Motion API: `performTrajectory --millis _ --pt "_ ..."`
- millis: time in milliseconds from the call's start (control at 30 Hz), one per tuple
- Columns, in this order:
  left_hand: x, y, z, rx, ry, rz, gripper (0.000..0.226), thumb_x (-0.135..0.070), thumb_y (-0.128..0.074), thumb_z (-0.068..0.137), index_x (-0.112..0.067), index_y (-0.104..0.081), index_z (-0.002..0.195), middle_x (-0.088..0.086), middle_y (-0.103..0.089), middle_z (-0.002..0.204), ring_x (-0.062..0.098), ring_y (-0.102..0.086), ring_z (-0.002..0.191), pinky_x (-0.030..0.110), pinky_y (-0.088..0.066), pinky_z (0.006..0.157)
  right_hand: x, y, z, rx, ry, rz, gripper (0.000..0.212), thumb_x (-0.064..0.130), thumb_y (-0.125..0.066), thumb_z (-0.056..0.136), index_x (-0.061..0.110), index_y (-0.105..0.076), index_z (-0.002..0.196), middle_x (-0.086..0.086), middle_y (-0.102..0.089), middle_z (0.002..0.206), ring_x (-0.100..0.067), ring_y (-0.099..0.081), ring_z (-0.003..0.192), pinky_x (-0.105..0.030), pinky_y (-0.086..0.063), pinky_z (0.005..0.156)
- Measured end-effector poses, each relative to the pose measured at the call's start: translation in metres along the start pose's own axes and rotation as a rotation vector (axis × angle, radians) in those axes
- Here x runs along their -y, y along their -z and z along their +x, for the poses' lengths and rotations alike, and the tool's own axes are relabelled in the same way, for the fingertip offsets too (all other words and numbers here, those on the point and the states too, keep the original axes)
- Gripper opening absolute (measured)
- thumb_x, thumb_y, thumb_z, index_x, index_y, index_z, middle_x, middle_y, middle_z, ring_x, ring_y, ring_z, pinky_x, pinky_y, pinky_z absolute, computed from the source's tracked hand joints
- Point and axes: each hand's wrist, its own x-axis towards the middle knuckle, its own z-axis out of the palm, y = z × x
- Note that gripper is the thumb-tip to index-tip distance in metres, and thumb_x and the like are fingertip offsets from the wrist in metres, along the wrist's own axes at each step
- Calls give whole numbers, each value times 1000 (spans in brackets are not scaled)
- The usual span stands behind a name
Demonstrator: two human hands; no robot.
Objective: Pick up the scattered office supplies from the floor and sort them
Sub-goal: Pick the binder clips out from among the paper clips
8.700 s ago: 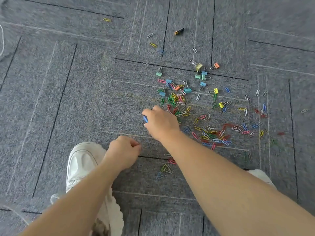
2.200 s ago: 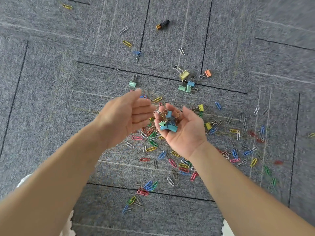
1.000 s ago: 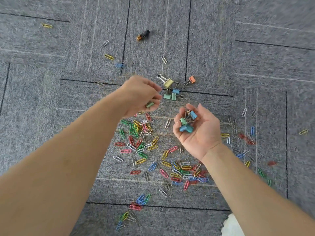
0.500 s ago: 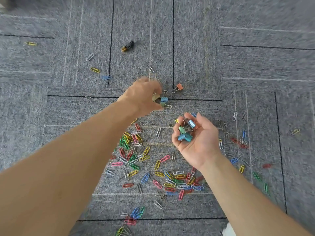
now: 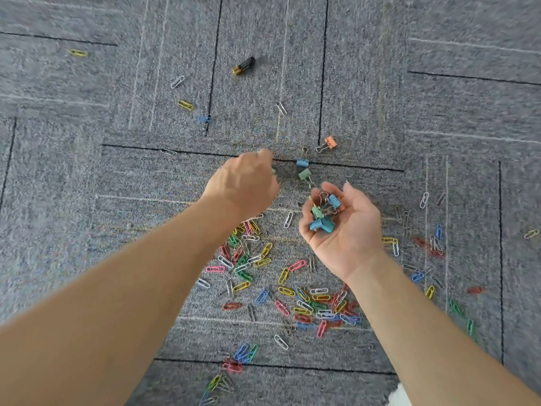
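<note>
While the right hand (image 5: 345, 232) lies palm up at centre right of the frame, its fingers (image 5: 326, 187) cupped round the collected binder clips (image 5: 322, 222), I treat it as the carrier and the left hand (image 5: 243, 186) as the picker. Left hand: back upward, fingers (image 5: 265, 155) curled under, with a small green piece (image 5: 273, 171) showing at their tips. I judge this to be a clip held in a pinch, though most of it is hidden. The governing relation is as follows. The blue binder clip (image 5: 302, 162) and the green binder clip (image 5: 305, 173) lie on the floor (image 5: 117, 230) just right of the left fingertips, between the two hands, the blue one directly above the green one in the frame. The blue clip's wire handles point up the frame; the green clip's handle runs down and right, toward the right fingertips. The left hand is level with the blue clip and the right hand is loaded, so I would approach from the left, across the clip bodies. The orange binder clip (image 5: 329, 143) sits further up and right, body at upper right, handles toward lower left. Materials: folded painted metal bodies, wedge-shaped, with thin bright wire loops; hard and springy by my estimate. The paper clips (image 5: 297, 265), bent coated wire in many colours, lie flat across the lower centre on short grey carpet pile, which I expect to snag thin wire. A black and gold cylinder (image 5: 243, 65) lies at upper centre, well apart.
</note>
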Motion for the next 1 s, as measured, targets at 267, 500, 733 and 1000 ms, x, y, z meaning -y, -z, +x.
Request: performTrajectory --millis 267,500,733,1000 --pt "-10 2 0 -38 173 -96 18 -32 -50 98 -13 -49 102 1 -53 78 16 -55 63 31 -52 54 2 -3 -1 4 10 -9 32 33 -47 100 8 -64 88 -14 -67 85 -26 -65 74 -31 -57 64" --pt "-22 6 -6 6 167 102 23 -32 -48 96 -14 -37 105 6 -49 87 22 -56 75 36 -57 67 10 -2 -4 28 0 19 28 29 -47 101 6 -59 90 -17 -70 91 -33 -73 87 -28 -60 68" --pt "-15 13 -10 -135 241 -291 12 -15 -51 92 -12 -44 101 4 -55 72 16 -51 53 27 -41 43 11 5 -6 28 -32 22 31 32 -45 101 8 -63 93 -11 -67 87 -24 -65 78 -34 -59 67" --pt "8 11 -47 -65 398 -1163 28 -5 -51 94 -20 -52 117 3 -64 73 15 -51 60 29 -39 52 8 3 -5 32 -32 8 30 33 -47 100 10 -65 91 -11 -67 86 -24 -65 76 -33 -58 63"
